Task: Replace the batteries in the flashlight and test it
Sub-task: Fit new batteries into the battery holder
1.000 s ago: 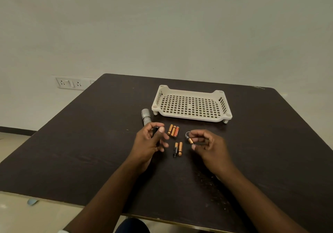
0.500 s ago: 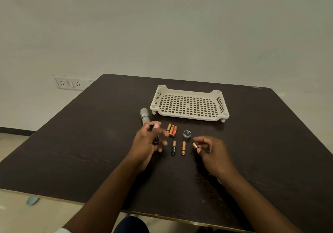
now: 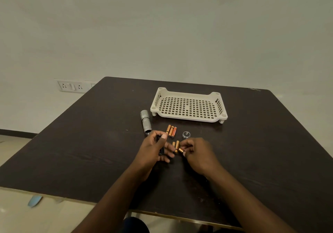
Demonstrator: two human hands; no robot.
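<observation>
Head: my left hand (image 3: 153,151) grips a black ribbed holder (image 3: 161,147); my right hand (image 3: 197,153) pinches a copper-topped cylindrical battery (image 3: 180,150). Knurled metal flashlight (image 3: 146,123) lies at 11 o'clock from the left hand.

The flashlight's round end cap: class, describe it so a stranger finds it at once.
Start at the cream perforated plastic tray on the dark table. Just before its near edge lies a small round silver cap, right of three orange batteries. It alone is disc-shaped.
</observation>
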